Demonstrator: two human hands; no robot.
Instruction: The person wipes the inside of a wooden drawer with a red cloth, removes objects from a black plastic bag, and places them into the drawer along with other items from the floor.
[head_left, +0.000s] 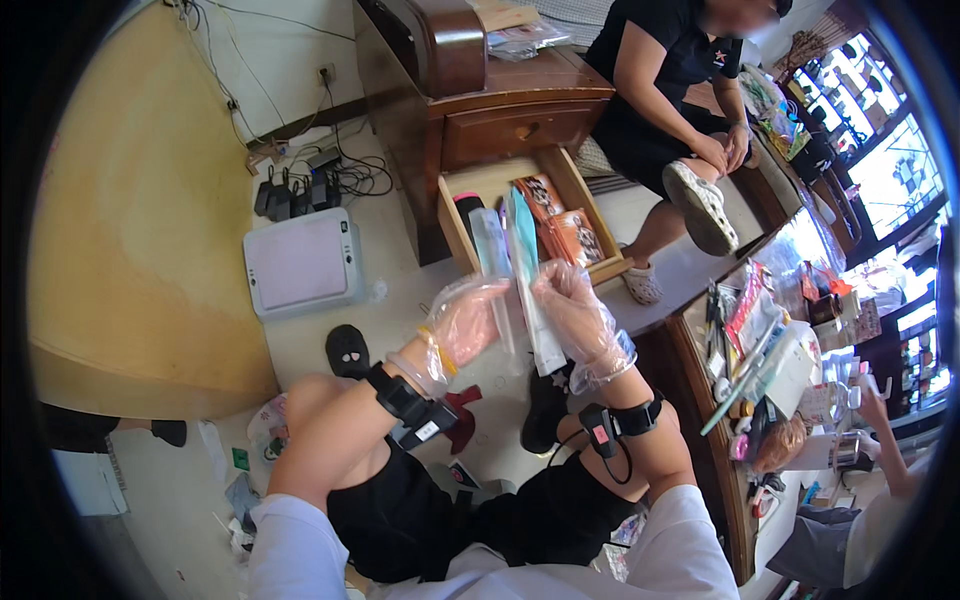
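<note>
Both my hands wear clear disposable plastic gloves. My left hand (469, 319) holds a long translucent plastic sleeve or case (491, 244), its upper end over the open wooden drawer (459, 232). Between the fingers of my right hand (570, 304) is a long, slim teal-and-white packet (523, 229), tilted beside the sleeve; what it contains I cannot tell. Several orange printed packets (574, 234) lie in the drawer's right side. At its left side rests a dark cylinder with a pink end (468, 199), partly covered by the sleeve.
A grey-white flat device (300, 262) sits on the floor near tangled cables and power adapters (300, 191). Another person (667, 90) sits beyond the drawer cabinet (525, 101). At right, a cluttered table (694, 367) stands near a second person's arm (881, 412). A red object (461, 420) lies below my hands.
</note>
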